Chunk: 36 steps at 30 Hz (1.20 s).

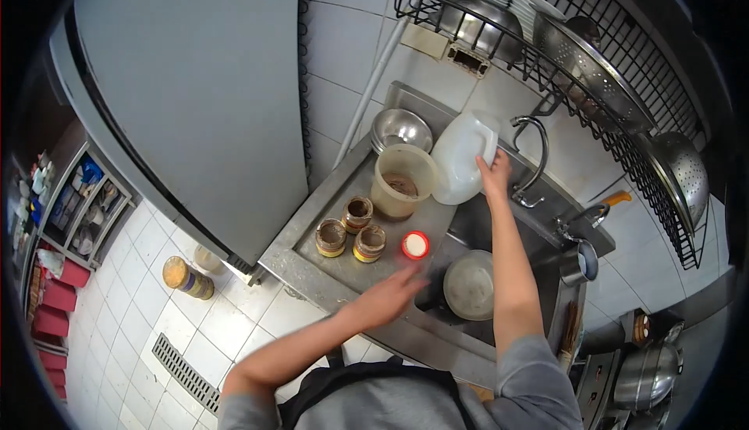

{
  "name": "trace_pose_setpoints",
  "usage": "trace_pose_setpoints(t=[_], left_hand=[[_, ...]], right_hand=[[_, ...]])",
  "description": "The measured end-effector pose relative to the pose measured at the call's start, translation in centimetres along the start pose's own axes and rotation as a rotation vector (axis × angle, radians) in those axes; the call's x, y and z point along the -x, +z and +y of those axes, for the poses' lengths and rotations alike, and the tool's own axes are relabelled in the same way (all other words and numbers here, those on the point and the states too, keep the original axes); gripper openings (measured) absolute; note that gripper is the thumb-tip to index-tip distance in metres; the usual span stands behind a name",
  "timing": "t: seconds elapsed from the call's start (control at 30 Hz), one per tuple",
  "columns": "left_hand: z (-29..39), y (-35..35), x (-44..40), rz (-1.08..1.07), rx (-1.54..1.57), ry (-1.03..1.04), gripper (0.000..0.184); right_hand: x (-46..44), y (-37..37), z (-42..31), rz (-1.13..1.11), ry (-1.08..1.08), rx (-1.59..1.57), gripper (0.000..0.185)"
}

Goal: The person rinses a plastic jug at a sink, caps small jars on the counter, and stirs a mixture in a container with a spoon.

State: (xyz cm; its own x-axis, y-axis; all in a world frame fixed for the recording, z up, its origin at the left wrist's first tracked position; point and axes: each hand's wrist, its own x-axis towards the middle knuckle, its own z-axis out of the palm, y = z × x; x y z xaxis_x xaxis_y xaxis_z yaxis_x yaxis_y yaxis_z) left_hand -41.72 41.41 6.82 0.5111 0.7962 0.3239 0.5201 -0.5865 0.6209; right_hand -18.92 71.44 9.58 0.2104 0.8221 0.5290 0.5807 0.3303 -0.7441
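A white plastic container (462, 157) stands tilted at the back of the sink counter, and my right hand (494, 173) grips its right edge. My left hand (394, 296) hovers over the counter's front edge, its fingers smeared by motion. Closest to it is a small round red-rimmed thing with a white middle (415, 244), perhaps a jar lid. Several open glass jars (369, 244) with brown residue stand left of that. Behind them is a translucent plastic tub (403, 176) with some brown matter inside.
Metal bowls (401, 130) sit in the back corner. A pale round bowl (470, 284) lies in the sink, below a curved faucet (538, 149). Overhead hangs a black wire rack (577, 91) with plates and colanders. A full jar (187, 277) stands on the floor beside the fridge (187, 79).
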Motion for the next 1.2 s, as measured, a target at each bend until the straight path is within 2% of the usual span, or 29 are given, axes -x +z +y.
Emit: trace_pose_setpoints(t=[0.03,0.1,0.17,0.23,0.27,0.37,0.43,0.47,0.53,0.57,0.63,0.7,0.73,0.8,0.9,1.0,1.1,1.2], left_hand=[[-1.2,1.6,-2.7,-0.020,-0.200,0.058,0.039],[-3.7,4.4,-6.9,-0.050,-0.627,0.057,0.034],[-8.6,8.6,-9.8,-0.107,-0.775,-0.021,0.034],[-8.6,9.0,-12.2,-0.359,-0.825,-0.237,0.035],[-8.7,9.1,-12.9,-0.486,-0.840,-0.343,0.036],[-8.6,9.4,-13.3,-0.450,-0.889,-0.407,0.035],[-7.8,8.6,-13.4,-0.275,-0.644,-0.507,0.035],[-7.0,7.7,-13.2,-0.188,-0.519,-0.554,0.035],[-3.4,2.0,-11.9,-0.320,-0.394,-0.382,0.036],[-2.1,-0.7,-10.9,-0.383,-0.327,-0.298,0.038],[-2.2,-3.4,-8.8,-0.170,-0.106,-0.221,0.045],[-3.4,-6.2,-6.5,0.129,0.000,-0.072,0.053],[-4.0,-7.2,-5.6,0.229,0.063,-0.061,0.052],[-4.6,-9.0,-3.9,0.082,0.122,-0.274,0.046],[-6.8,-7.8,-1.9,0.146,-0.344,-0.096,0.043],[-7.1,-7.4,-1.0,0.073,-0.595,-0.060,0.046],[-6.0,-7.1,-1.6,-0.005,-0.502,-0.193,0.048],[-5.2,-7.6,-3.4,-0.104,-0.451,-0.129,0.051]], right_hand=[[1.7,-0.5,0.9,0.099,-0.073,0.200,0.055],[6.2,-2.0,2.5,0.055,-0.097,0.017,0.062],[11.4,-3.9,2.9,-0.068,-0.031,-0.017,0.058],[16.3,-6.4,3.3,-0.209,-0.053,0.059,0.044],[18.5,-7.2,3.5,-0.232,0.015,-0.024,0.038],[24.9,-8.2,4.2,-0.399,0.221,-0.253,0.024],[28.1,-7.6,2.6,-0.579,0.277,-0.312,0.015],[28.8,-7.1,0.5,-0.676,0.195,-0.212,0.017],[29.4,-5.0,-2.6,-0.747,0.110,-0.134,0.025],[29.7,-3.6,-2.9,-0.749,0.036,-0.199,0.045],[29.3,-0.8,-5.1,-0.540,-0.217,-0.093,0.067],[29.0,3.0,-4.1,-0.500,-0.277,-0.046,0.084],[28.2,3.7,-5.3,-0.525,-0.215,-0.056,0.085],[26.6,4.8,-7.5,-0.573,-0.101,-0.078,0.087],[26.3,6.2,-8.1,-0.618,0.036,-0.030,0.087],[26.4,7.3,-6.4,-0.566,0.019,-0.177,0.081],[26.5,6.5,-5.9,-0.544,0.018,-0.316,0.084],[26.7,6.4,-4.4,-0.445,-0.004,-0.453,0.079]])
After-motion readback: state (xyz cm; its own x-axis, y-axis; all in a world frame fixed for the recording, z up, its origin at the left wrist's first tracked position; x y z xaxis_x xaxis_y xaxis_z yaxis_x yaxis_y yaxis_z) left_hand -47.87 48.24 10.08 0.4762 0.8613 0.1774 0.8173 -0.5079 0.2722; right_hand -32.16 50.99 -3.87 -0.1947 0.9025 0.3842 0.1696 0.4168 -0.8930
